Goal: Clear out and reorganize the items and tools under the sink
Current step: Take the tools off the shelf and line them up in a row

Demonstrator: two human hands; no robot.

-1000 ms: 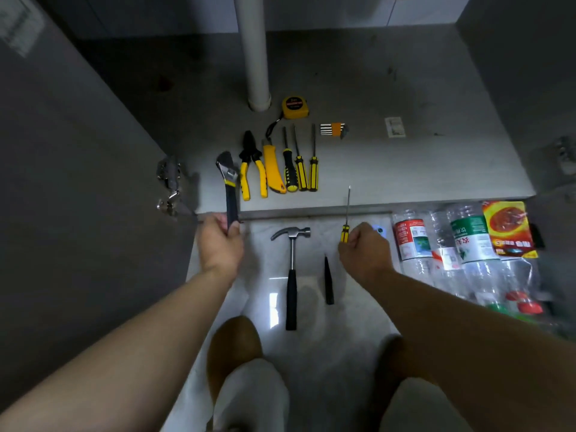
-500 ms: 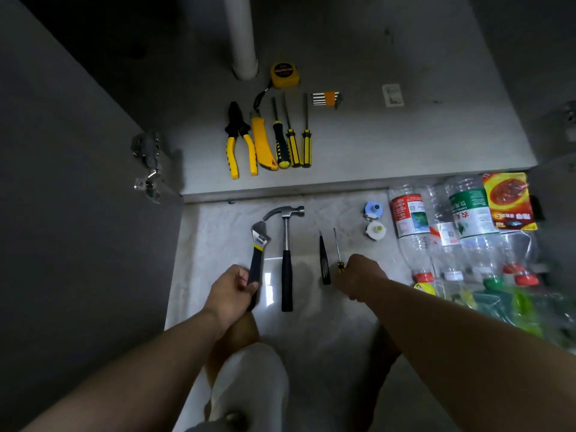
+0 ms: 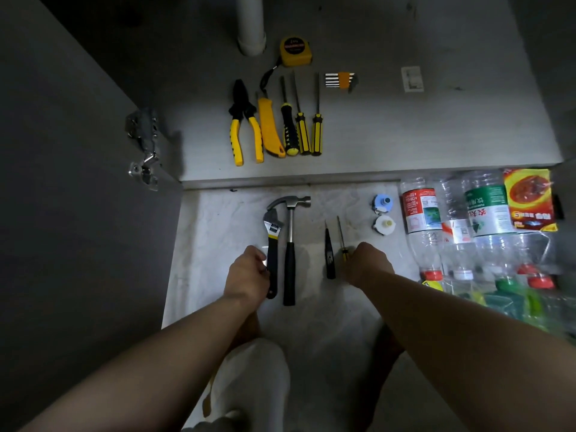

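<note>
My left hand [image 3: 247, 274] grips the black handle of an adjustable wrench [image 3: 271, 238] that lies flat on the pale floor, just left of a hammer [image 3: 290, 244]. My right hand [image 3: 366, 263] is closed on the yellow handle of a small screwdriver [image 3: 342, 236], which rests on the floor beside a black awl [image 3: 329, 254]. On the cabinet floor [image 3: 405, 135] under the sink lie pliers [image 3: 244, 126], a yellow knife [image 3: 270, 126], three screwdrivers [image 3: 300, 120], a tape measure [image 3: 294, 51] and a hex key set [image 3: 341, 80].
A white drain pipe [image 3: 251, 23] stands at the cabinet's back. The open cabinet door [image 3: 62, 182] with its hinge [image 3: 143, 148] is on the left. Several plastic bottles [image 3: 452, 222], an orange packet [image 3: 530, 198] and two small caps [image 3: 383, 213] lie on the right.
Both hands pulled back from the cabinet edge to the floor. The wrench now lies down beside the hammer and the small screwdriver beside the awl.
</note>
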